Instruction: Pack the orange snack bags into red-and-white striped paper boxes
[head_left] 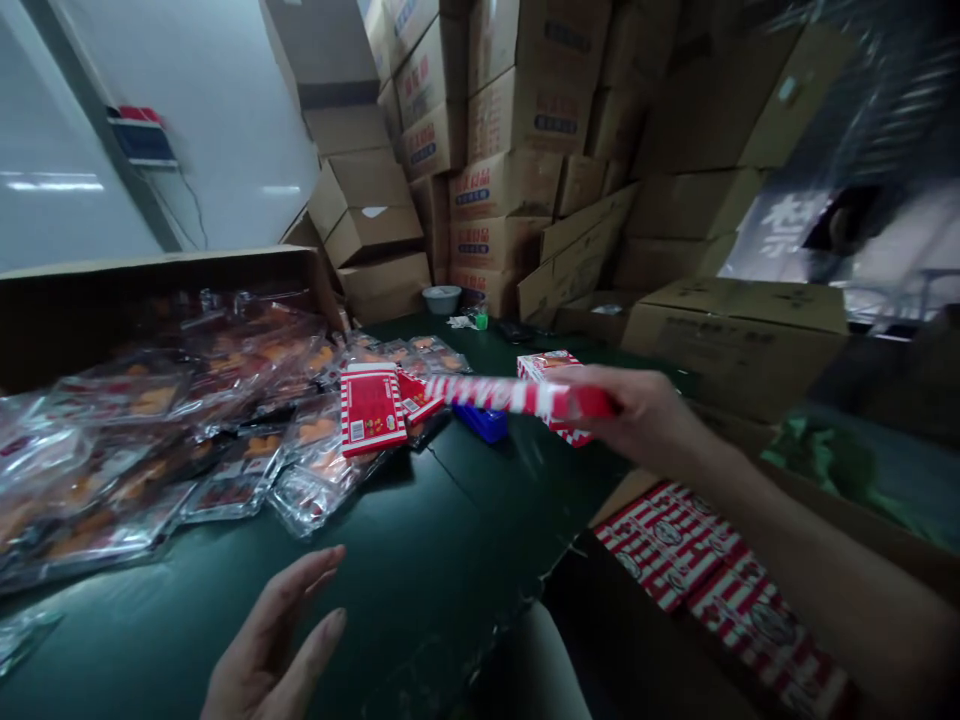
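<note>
My right hand point(637, 405) grips a red-and-white striped box point(502, 394) by its right end, held nearly level above the table and blurred by motion. Behind it a similar striped box point(551, 365) sits on the green tabletop point(450, 540). Low over the table's near side, my left hand point(281, 640) is empty, thumb and fingers apart. A red striped carton point(373, 408) with a barcode lies on clear plastic packs of orange-brown food point(311, 460). Partly hidden under the held box is a blue object point(484, 422).
A large carton point(165, 265) spills many plastic packs at left. At lower right, an open carton holds rows of striped boxes point(675, 540). Stacked cardboard boxes point(517, 120) rise behind. A white bowl point(442, 298) and small green item point(481, 318) stand at the table's back.
</note>
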